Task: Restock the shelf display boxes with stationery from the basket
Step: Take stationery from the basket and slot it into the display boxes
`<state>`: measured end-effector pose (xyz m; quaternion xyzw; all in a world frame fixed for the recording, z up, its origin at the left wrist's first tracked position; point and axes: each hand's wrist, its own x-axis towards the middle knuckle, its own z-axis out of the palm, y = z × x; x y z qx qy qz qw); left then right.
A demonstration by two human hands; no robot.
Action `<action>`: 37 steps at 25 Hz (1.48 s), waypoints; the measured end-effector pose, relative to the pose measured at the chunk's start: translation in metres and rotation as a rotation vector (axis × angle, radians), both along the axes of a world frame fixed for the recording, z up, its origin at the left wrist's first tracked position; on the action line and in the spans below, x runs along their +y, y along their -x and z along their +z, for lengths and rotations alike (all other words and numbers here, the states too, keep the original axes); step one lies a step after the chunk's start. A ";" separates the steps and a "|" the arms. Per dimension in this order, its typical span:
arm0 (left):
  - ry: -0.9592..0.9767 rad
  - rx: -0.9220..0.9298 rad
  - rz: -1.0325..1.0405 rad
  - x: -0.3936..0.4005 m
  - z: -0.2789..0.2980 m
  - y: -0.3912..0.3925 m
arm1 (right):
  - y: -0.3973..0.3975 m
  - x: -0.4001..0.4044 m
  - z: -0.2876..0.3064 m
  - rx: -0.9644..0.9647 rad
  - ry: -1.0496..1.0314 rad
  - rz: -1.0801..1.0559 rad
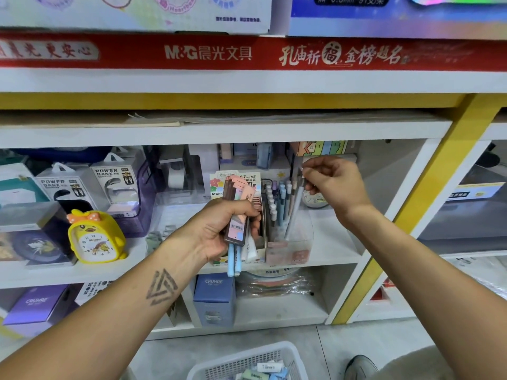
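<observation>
My left hand (pixel 223 229) grips a bundle of pens and slim pencil-lead packs (pixel 236 212) in pink, brown and light blue, held in front of the middle shelf. My right hand (pixel 333 178) pinches the top of a pale blue-grey pen (pixel 295 212) that stands slanted in a clear display box (pixel 290 242) on that shelf. Several pastel pens stand upright in the same box. The white basket (pixel 247 363) sits on the floor below me, with small pastel stationery pieces inside.
A yellow chick clock (pixel 94 237) and power bank boxes (pixel 109 185) stand to the left on the shelf. A yellow post (pixel 406 218) bounds the bay on the right. Blue boxes (pixel 215 300) fill the lower shelf. A shoe (pixel 360 366) is beside the basket.
</observation>
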<state>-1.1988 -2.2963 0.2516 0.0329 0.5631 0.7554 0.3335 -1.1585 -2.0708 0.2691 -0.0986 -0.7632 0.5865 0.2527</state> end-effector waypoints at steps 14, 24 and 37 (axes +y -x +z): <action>-0.016 0.023 0.002 -0.003 0.000 0.005 | -0.011 -0.015 -0.024 -0.024 -0.578 0.204; -0.030 0.030 -0.030 -0.009 -0.002 0.006 | -0.027 -0.022 -0.008 -0.043 -0.582 0.441; -0.069 0.002 -0.026 -0.013 -0.001 0.004 | -0.020 -0.022 -0.017 -0.067 -0.900 0.430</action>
